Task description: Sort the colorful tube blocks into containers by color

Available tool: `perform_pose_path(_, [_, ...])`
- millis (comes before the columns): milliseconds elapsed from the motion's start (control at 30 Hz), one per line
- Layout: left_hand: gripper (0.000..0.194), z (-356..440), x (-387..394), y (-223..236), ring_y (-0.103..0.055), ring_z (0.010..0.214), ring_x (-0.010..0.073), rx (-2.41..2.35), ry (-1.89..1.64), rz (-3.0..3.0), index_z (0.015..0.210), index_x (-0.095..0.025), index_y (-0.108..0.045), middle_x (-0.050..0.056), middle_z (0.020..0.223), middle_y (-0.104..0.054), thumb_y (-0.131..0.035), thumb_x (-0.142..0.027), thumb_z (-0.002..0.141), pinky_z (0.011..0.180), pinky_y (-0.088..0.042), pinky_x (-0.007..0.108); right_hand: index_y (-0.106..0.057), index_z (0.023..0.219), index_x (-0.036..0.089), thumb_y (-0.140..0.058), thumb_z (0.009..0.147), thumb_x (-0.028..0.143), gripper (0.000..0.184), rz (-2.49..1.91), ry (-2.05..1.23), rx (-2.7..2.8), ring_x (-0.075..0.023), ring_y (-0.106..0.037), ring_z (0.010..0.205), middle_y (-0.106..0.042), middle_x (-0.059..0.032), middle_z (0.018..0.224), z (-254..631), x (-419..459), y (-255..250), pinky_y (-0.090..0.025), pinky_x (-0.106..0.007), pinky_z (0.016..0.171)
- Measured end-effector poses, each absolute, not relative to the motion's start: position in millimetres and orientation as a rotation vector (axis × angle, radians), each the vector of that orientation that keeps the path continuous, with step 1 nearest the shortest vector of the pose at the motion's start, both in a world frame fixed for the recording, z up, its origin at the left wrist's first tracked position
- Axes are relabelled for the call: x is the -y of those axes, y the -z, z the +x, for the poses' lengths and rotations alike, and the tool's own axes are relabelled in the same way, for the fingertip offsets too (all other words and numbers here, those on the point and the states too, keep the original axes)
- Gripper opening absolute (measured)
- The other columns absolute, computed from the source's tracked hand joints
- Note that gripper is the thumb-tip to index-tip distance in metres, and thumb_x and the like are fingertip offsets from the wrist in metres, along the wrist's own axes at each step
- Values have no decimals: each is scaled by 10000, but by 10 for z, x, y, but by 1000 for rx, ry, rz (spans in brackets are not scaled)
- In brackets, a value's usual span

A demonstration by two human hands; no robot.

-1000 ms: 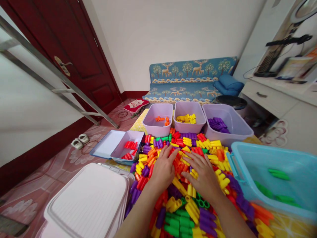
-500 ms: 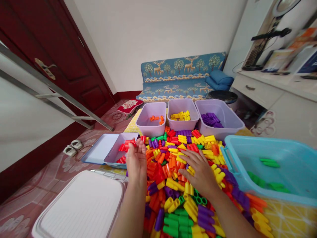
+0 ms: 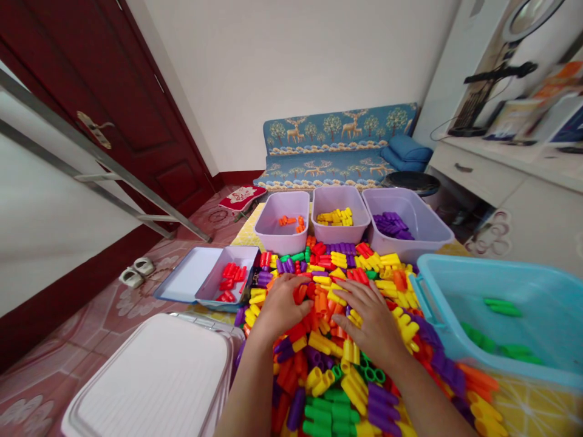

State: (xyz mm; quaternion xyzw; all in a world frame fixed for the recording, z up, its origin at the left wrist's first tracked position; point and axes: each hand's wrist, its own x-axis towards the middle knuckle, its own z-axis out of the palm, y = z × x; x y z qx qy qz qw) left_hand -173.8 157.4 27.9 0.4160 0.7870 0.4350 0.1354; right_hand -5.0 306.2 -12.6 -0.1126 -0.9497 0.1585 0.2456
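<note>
A big heap of coloured plastic tube pieces (image 3: 346, 315) covers the yellow mat in front of me. My left hand (image 3: 280, 306) rests on the heap's left side with its fingers curled down over red and orange pieces. My right hand (image 3: 371, 318) lies flat on the middle of the heap, fingers spread. To the left of the heap sits a small lilac tray (image 3: 246, 255) holding red pieces (image 3: 230, 280). Behind the heap stand three lilac bins with orange pieces (image 3: 291, 221), yellow pieces (image 3: 334, 216) and purple pieces (image 3: 392, 224).
A light blue tub (image 3: 501, 276) with green pieces stands at the right. A white lidded box (image 3: 150, 382) sits at my lower left. A dark red door, a metal ladder, white slippers (image 3: 134, 273) and a blue patterned sofa lie beyond.
My left hand went from the heap to the tray of red pieces half a second ago and has now come back onto the heap. My right hand stayed on the heap.
</note>
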Motion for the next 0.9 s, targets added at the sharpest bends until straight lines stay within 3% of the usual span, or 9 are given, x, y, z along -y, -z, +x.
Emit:
perform_pose_path(67, [498,-1680,-1558,-303,-572,1115,238,-2237,-1117,1378,1132,-237,-682,79,1215,-604,-632,-93,658,1046,-409,414,-588,1228,282,-583,864,456,404,-300,-433,2591,-278,-484,1261,-574,-59,1355,-49,-3063,128,-233,-567,1104])
perform_pose_path(167, [521,-1627,-1577,-310,-547,1167,218,-2102,-1244,1422,1187,-232,-646,72,1241,-600,-599,-55,699,1072,-389,381,-568,1260,271,-610,836,472,471,-284,-432,2597,-280,-472,1270,-571,-62,1355,-46,-3061,123,-227,-556,1115])
perform_pose_path(267, [500,-1583,-1651,-274,-587,1117,224,-1888,-1491,1181,1286,-198,-563,82,1204,-639,-634,-204,790,1000,-462,379,-515,1324,257,-625,822,460,553,-273,-432,2606,-271,-464,1278,-564,-61,1361,-44,-3060,121,-220,-539,1131])
perform_pose_path(367, [542,-1536,-1741,-218,-647,989,228,-1644,-1640,906,1344,-170,-503,106,1169,-655,-588,-382,852,810,-560,357,-512,1326,230,-630,809,499,595,-273,-427,2603,-277,-470,1274,-565,-80,1359,-45,-3064,135,-220,-536,1136])
perform_pose_path(533, [558,-1492,-1831,-145,-680,881,219,-1507,-1777,690,1253,-125,-582,138,1127,-675,-610,-474,818,680,-575,304,-527,1309,240,-613,823,518,566,-264,-407,2589,-280,-481,1264,-571,-84,1352,-50,-3077,164,-230,-542,1129])
perform_pose_path(733, [507,-1599,-1893,-244,-662,589,143,-1602,-1846,627,1135,-120,-653,93,907,-729,-666,-470,768,501,-510,218,-564,1269,248,-606,832,509,511,-265,-411,2587,-284,-495,1249,-592,-80,1327,-48,-3077,157,-251,-541,1115])
perform_pose_path(900, [444,-1991,-2103,-573,-636,554,102,-1716,-2066,614,1136,-126,-656,91,952,-729,-646,-407,792,464,-474,172,-569,1263,245,-606,836,498,497,-269,-418,2587,-273,-495,1249,-598,-72,1319,-47,-3075,154,-247,-531,1118])
